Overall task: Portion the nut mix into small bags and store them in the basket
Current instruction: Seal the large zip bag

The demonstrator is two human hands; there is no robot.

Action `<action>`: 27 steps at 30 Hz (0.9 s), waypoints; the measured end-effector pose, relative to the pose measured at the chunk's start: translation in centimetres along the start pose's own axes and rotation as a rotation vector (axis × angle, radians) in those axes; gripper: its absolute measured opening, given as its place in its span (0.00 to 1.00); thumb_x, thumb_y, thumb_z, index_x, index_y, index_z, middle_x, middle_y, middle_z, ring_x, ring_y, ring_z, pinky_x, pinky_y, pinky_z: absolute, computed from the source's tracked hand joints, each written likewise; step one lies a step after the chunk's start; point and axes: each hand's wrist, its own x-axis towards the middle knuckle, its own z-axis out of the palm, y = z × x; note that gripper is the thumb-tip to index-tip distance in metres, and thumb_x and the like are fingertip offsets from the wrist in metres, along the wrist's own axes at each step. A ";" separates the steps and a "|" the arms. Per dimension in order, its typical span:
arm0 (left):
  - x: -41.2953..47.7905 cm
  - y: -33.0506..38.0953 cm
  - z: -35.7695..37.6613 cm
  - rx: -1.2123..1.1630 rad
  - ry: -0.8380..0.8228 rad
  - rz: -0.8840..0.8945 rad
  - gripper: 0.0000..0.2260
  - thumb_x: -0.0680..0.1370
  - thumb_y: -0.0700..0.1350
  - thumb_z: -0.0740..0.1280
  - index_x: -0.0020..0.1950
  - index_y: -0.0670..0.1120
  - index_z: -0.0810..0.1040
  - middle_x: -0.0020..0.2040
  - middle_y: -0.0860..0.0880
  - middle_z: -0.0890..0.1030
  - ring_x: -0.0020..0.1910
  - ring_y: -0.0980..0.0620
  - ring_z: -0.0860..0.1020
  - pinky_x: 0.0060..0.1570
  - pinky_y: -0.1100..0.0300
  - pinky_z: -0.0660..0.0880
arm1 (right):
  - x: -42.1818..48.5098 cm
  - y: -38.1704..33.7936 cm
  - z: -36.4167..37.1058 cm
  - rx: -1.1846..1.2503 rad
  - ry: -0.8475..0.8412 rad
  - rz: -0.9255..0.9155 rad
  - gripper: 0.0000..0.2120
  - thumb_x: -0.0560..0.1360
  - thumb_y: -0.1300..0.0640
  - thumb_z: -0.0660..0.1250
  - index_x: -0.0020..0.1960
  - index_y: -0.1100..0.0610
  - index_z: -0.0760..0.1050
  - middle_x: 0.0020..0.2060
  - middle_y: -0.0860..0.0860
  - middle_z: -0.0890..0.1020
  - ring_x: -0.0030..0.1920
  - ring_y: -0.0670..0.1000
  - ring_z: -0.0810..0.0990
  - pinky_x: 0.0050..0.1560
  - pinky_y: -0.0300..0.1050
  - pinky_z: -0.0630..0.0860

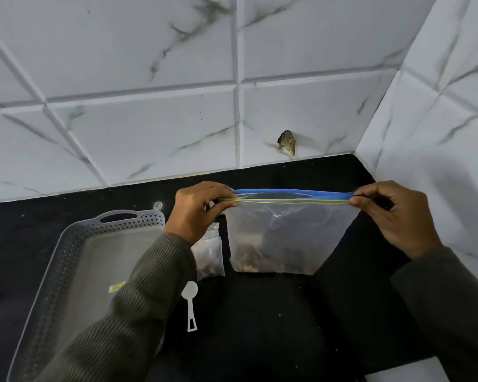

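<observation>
Above the counter [260, 332] beside one basket [72, 238], left hand [196, 213] and right hand [395, 216] pinch one zip bag [287, 230].

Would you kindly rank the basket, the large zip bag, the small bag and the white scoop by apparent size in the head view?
1. basket, though it lies nearest the camera
2. large zip bag
3. small bag, partly hidden behind the left sleeve
4. white scoop

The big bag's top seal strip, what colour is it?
The seal strip is blue, with thin yellow-green lines just below; the head view shows it.
</observation>
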 end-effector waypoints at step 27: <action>-1.4 2.4 2.6 -0.319 -0.195 -0.404 0.12 0.76 0.40 0.73 0.58 0.50 0.83 0.43 0.56 0.82 0.45 0.56 0.81 0.49 0.64 0.76 | -0.8 -1.1 3.0 0.753 0.358 0.459 0.07 0.76 0.65 0.68 0.46 0.54 0.80 0.36 0.45 0.83 0.40 0.41 0.80 0.43 0.33 0.77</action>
